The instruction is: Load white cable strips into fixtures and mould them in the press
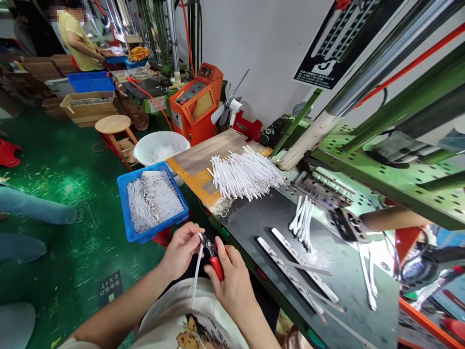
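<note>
Cable [197,271] pinched at top by left hand [180,249], hanging down; right hand [232,281] beside, gripping red-handled cutters [214,257] at cable tip

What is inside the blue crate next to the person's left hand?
The blue crate holds a heap of thin white strips with metal ends. The heap covers the crate's floor, so anything underneath is hidden.

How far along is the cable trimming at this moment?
Done: the blue crate holds many cables. In hand: the left hand holds one white cable while the right hand works red-handled cutters at its end. Left: a large white pile on the bench.
</note>
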A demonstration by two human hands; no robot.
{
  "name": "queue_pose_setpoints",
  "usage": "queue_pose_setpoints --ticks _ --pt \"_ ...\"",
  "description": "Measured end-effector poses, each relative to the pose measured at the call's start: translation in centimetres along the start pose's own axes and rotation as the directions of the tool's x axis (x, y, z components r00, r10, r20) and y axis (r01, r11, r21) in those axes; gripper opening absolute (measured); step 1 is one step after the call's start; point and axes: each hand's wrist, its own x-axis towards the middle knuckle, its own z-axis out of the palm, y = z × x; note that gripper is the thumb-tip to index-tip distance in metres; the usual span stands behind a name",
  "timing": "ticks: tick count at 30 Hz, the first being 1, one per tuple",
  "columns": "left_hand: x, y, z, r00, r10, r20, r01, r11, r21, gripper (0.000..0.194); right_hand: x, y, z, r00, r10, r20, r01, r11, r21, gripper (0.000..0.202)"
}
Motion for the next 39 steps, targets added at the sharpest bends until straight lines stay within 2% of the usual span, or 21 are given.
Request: queue_pose_setpoints --ticks 5,9,17,28,31,34,37,39 --pt "0.3 0.0 0.2 1.0 -0.006 0.009 0.005 1.0 0.015 0.034 -0.2 0.6 0.5 1.0 0.0 -0.005 0.0 1.0 0.016 0.059" --pt "0.4 0.2 0.5 1.0 -0.018 0.024 0.018 1.0 0.019 0.035 -0.2 0.8 0.5 1.0 -0.001 0.018 -0.001 0.995 0.103 0.055" --pt "0.8 0.3 0.3 0.998 -0.004 0.068 0.003 1.0 0.02 0.027 0.2 0.4 -1.4 0.999 0.033 0.015 -0.034 0.994 0.105 0.064" --pt "1.5 -0.3 -0.4 0.975 0.037 0.22 -0.044 0.999 0.025 0.016 -0.1 0.2 -1.6 0.992 0.089 0.088 -0.105 0.977 0.188 0.052" --pt "1.5 -0.5 -0.2 0.964 0.039 0.264 -0.042 0.999 0.008 0.018 -0.2 0.1 -1.5 0.977 0.131 0.171 -0.18 0.934 0.309 0.05" --pt "1.8 -0.7 -0.2 0.955 0.053 0.292 -0.056 0.998 0.002 0.019 0.0 -0.4 -1.6 0.953 0.162 0.256 -0.266 0.85 0.454 0.049" --pt "2.1 -0.8 -0.2 0.954 0.056 0.293 -0.064 0.998 0.021 0.019 0.4 -0.9 -1.8 0.938 0.181 0.296 -0.322 0.773 0.547 0.047" --pt "2.2 -0.6 -0.1 0.958 0.047 0.284 -0.061 0.997 0.04 0.021 0.8 -0.8 -1.8 0.937 0.183 0.296 -0.326 0.758 0.565 0.045"
